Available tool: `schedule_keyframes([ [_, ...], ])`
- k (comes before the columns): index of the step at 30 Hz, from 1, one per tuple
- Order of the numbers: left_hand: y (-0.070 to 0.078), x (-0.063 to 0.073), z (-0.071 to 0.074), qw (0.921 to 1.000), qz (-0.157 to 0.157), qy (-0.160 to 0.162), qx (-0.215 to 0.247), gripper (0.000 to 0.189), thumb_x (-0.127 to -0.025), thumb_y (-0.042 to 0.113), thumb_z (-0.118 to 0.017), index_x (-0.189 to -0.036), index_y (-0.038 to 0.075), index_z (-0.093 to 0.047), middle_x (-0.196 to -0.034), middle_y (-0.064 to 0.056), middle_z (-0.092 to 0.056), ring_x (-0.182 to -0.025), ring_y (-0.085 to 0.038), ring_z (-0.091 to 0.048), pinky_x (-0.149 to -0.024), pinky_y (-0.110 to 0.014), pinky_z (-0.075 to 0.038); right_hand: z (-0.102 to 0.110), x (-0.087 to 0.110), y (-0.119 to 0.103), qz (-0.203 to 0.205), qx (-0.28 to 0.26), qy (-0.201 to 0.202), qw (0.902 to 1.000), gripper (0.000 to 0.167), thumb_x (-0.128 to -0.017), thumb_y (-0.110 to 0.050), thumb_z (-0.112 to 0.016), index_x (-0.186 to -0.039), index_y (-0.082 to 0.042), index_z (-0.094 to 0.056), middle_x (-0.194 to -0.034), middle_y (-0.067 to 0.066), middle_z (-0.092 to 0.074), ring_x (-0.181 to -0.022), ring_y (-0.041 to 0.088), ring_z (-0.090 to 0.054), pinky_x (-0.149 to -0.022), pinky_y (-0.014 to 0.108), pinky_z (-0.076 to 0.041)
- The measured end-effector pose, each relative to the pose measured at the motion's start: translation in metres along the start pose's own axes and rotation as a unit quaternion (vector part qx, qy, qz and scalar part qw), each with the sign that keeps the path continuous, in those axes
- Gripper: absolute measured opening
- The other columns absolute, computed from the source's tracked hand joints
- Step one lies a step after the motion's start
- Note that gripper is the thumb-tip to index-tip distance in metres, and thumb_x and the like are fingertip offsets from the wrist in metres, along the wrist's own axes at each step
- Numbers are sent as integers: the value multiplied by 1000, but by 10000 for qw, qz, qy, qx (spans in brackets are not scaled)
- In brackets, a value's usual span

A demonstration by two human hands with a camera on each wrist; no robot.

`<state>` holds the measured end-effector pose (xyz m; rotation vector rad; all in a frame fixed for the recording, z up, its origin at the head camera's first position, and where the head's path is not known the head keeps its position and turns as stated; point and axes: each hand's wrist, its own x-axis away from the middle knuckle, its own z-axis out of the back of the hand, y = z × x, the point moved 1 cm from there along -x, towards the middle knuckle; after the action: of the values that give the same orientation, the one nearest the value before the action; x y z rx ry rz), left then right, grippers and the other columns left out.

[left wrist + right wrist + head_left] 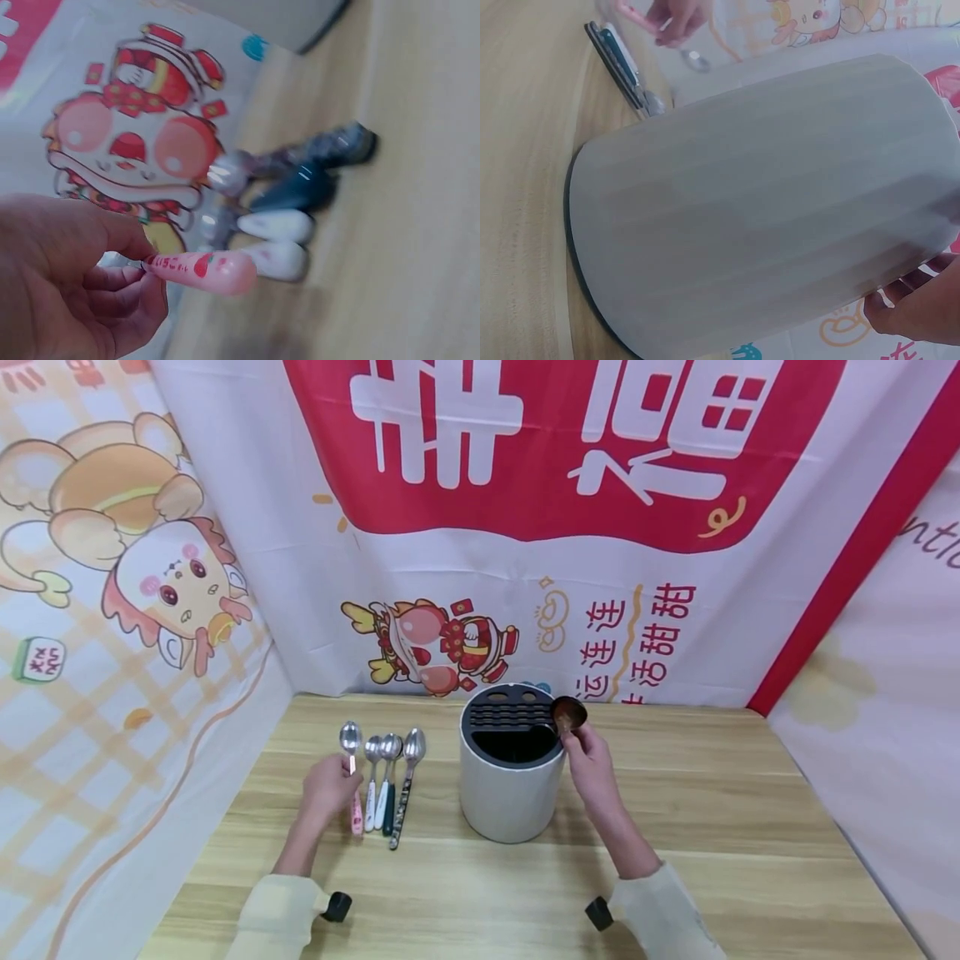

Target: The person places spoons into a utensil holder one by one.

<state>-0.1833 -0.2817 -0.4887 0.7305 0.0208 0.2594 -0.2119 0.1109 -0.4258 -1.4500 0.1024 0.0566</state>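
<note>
My left hand (330, 789) pinches a spoon with a pink handle (206, 271), its metal bowl (350, 737) pointing away. Just right of it lie spoons with white handles (279, 225), a dark green handle (300, 189) and a black patterned handle (401, 810), side by side. At the right rim of a white cylindrical utensil holder (510, 802), my right hand (591, 764) grips a dark brown ladle (570, 712) by its round bowl; its handle is hidden. In the right wrist view the right hand's fingers (900, 292) lie close along the holder's side.
The holder has a black top (510, 717) with slots, round holes and a wide front opening. Wood-grain table (735, 827) surrounds it. A printed cloth (450, 560) hangs behind, with more printed cloth (127, 635) at the sides.
</note>
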Motion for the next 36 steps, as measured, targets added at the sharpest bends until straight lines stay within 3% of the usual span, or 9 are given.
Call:
schedule_keyframes([
  [9,28,9,9,9966,-511,433,477,17,-91,12,-64,-102,-1,-65,-97,-18,-70,-76,-20,-65,-60,-24,-55,1,-1,1,36,-44,19,10000,33,-99,-3,-43,-127,5,-58,-123,20,-62,-101,1,-54,-91,8,-43],
  [14,42,16,9,9933,-630,572,787,16,-93,12,-65,-103,0,-66,-98,-17,-71,-82,-20,-66,-67,-21,-57,1,-2,3,-23,-65,-23,10000,35,-100,-4,-43,-131,2,-58,-128,19,-61,-109,7,-54,-97,13,-44],
  [21,60,22,12,9896,-715,739,1010,16,-94,13,-66,-102,0,-68,-96,-16,-70,-84,-22,-66,-69,-20,-56,2,-3,2,-38,-164,-161,9997,39,-100,-5,-41,-137,0,-54,-138,20,-56,-125,21,-50,-116,41,-39],
  [26,73,27,14,9872,-837,868,1046,14,-93,14,-68,-100,2,-70,-96,-14,-72,-88,-23,-67,-75,-22,-55,1,-3,2,-14,-173,-160,9997,39,-100,-5,-41,-137,0,-54,-138,20,-57,-125,22,-51,-115,41,-40],
  [36,99,38,20,9801,-1120,1004,1292,11,-91,12,-71,-96,2,-70,-92,-14,-73,-83,-20,-66,-69,-16,-54,2,-3,3,-10,-255,-247,9994,39,-102,-7,-41,-138,-2,-54,-140,19,-55,-127,23,-49,-118,45,-38],
])
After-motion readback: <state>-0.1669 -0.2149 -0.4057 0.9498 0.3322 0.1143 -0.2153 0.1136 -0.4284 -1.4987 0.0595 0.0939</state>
